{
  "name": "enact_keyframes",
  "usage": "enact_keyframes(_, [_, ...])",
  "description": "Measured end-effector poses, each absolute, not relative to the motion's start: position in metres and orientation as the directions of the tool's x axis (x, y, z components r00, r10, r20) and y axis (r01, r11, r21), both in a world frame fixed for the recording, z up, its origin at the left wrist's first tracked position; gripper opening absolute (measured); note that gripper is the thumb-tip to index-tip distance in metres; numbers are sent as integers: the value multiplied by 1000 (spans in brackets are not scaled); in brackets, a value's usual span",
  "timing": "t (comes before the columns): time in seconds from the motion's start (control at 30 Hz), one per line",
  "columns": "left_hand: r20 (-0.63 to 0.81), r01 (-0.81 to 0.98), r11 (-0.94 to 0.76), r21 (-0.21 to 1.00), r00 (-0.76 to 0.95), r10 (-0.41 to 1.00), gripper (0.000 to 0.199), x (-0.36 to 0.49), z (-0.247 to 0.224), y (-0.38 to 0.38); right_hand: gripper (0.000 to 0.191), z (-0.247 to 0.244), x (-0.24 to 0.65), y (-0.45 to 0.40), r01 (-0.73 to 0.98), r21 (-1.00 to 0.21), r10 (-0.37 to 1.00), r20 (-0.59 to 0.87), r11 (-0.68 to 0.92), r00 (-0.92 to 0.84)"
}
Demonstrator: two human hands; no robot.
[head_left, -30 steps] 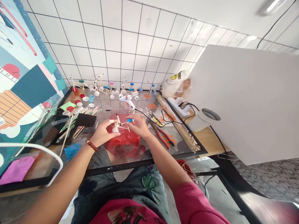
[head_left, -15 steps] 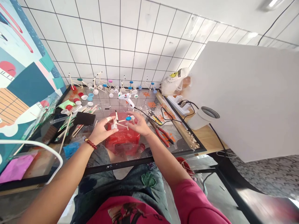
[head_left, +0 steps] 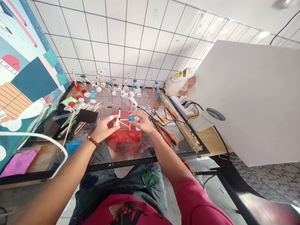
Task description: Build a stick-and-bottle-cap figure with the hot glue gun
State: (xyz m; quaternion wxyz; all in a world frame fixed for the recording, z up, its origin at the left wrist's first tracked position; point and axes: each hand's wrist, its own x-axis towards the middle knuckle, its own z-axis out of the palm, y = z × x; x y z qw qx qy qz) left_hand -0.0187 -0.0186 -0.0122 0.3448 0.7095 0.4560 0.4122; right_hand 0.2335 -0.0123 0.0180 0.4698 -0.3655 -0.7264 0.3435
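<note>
A small stick model [head_left: 124, 120] with a blue cap on top and white caps at its ends is between my two hands, above the glass table [head_left: 103, 157]. My left hand [head_left: 104, 128] has its thumb and fingers closed on the model's left white cap and upright stick. My right hand [head_left: 142, 122] curls round the right end, fingers by the blue cap [head_left: 131, 118] and a white cap. A red stool [head_left: 124, 139] shows through the glass beneath. Behind the hands lies a white glue gun [head_left: 130, 98].
Similar stick models [head_left: 103, 83] line the back edge. Loose caps [head_left: 87, 94], sticks and a black block [head_left: 87, 116] lie left. Red-handled pliers [head_left: 166, 136], a power strip [head_left: 183, 105] and a white pot [head_left: 207, 119] are right. A white cable [head_left: 56, 148] arcs at lower left.
The view has shifted slightly, so the table and its objects sit a little further right. Both hands remain at the model, and my right fingers have drawn in closer around its right end.
</note>
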Motion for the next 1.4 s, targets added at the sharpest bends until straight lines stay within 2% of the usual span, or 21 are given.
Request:
enact_keyframes(0.27, [263, 367, -340, 866, 244, 933, 65, -18, -11, -19, 25, 16, 233, -9, 184, -867, 869, 403, 463, -287])
enact_keyframes(0.6, [260, 358, -338, 871, 248, 933, 68, -18, -11, -19, 34, 18, 236, -10, 200, -845, 846, 419, 496, -329])
enact_keyframes(1.17, [274, 393, -354, 849, 245, 930, 65, -18, -10, -20, 27, 16, 233, -7, 109, -884, 860, 403, 455, -313])
enact_keyframes(1.4, [285, 393, -364, 845, 246, 926, 64, -18, -11, -20, 32, 17, 232, -9, 93, -895, 870, 393, 436, -299])
